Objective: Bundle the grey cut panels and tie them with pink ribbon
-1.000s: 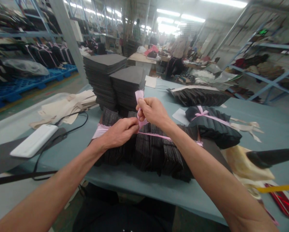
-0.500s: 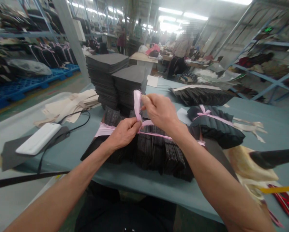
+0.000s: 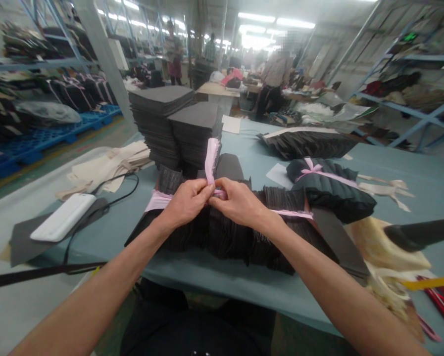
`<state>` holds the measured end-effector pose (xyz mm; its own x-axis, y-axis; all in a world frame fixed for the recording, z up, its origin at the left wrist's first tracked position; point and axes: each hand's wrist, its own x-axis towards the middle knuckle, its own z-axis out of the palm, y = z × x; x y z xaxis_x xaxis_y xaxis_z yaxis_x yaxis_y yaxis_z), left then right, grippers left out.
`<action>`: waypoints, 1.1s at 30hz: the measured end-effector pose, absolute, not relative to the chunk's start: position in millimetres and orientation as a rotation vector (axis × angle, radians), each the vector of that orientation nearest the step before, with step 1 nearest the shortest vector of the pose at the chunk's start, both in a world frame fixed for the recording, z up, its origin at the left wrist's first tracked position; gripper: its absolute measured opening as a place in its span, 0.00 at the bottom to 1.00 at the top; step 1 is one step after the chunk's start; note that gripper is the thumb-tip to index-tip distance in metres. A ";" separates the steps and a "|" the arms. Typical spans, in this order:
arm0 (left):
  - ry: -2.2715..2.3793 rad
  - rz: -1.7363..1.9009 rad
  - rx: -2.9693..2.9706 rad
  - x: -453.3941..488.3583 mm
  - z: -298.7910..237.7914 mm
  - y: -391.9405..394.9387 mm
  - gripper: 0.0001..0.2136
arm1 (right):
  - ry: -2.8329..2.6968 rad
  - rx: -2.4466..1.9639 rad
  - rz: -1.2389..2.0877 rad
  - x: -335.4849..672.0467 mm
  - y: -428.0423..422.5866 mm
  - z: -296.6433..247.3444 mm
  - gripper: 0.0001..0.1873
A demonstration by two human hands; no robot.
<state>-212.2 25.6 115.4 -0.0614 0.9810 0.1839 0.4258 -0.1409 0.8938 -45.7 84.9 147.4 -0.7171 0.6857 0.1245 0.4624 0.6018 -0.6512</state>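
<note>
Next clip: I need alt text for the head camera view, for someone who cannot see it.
The left hand and right hand pinch a pink ribbon together atop a bundle of dark pieces on a blue-grey table, one ribbon end standing up. A bow-tied bundle lies to the right, grey sheet stacks behind, a white device at left.

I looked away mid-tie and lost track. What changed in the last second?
The right hand dropped from its raised pull to meet the left hand on the bundle, both pinching the pink ribbon at one spot; its loose end now stands up free. The left hand and bundle stayed put.
</note>
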 end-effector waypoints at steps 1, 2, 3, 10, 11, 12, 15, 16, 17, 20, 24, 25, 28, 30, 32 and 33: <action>1.537 1.184 1.600 -212.1 115.5 25.4 0.20 | -2.458 -0.938 0.929 -46.7 87.0 145.4 0.09; 1.552 1.198 1.590 -212.1 114.9 25.4 0.18 | -2.443 -0.939 1.037 -47.4 89.3 142.8 0.08; 1.565 1.221 1.580 -212.1 113.6 25.6 0.17 | -2.420 -0.931 1.161 -47.8 91.6 139.9 0.09; 1.554 1.333 1.540 -211.9 105.7 27.9 0.13 | -2.385 -0.871 1.291 -44.6 103.8 128.0 0.17; 1.550 1.331 1.530 -211.6 106.7 27.8 0.13 | -2.403 -0.846 1.248 -44.3 105.2 127.5 0.17; 1.545 1.330 1.519 -211.3 108.1 27.7 0.14 | -2.416 -0.816 1.220 -44.1 106.6 126.7 0.18; 1.524 1.317 1.488 -210.4 112.0 27.0 0.14 | -2.400 -0.697 1.229 -43.4 111.1 121.1 0.21; 1.517 1.316 1.484 -210.2 112.6 27.0 0.14 | -2.381 -0.651 1.256 -43.1 112.4 118.2 0.22; 1.512 1.314 1.482 -210.2 112.7 27.2 0.14 | -2.361 -0.608 1.291 -42.9 113.6 115.2 0.23; 1.506 1.289 1.469 -210.7 111.0 28.8 0.14 | -2.298 -0.527 1.421 -42.2 116.2 106.7 0.25; 1.509 1.264 1.425 -210.6 109.1 32.0 0.13 | -2.190 -0.500 1.590 -42.5 117.5 101.3 0.28; 1.504 1.260 1.415 -210.4 109.1 32.6 0.13 | -2.164 -0.498 1.625 -42.8 117.6 101.1 0.29; 1.494 1.242 1.386 -210.0 109.1 34.4 0.14 | -2.119 -0.497 1.698 -43.9 117.5 102.6 0.30; 1.500 1.234 1.366 -210.0 108.8 35.5 0.13 | -2.116 -0.513 1.722 -44.6 117.2 104.2 0.31; 1.513 1.235 1.334 -210.0 108.4 36.4 0.11 | -2.117 -0.544 1.728 -45.3 116.8 105.7 0.31; 1.520 1.233 1.314 -209.9 108.2 36.7 0.11 | -2.118 -0.562 1.725 -45.6 116.4 106.4 0.31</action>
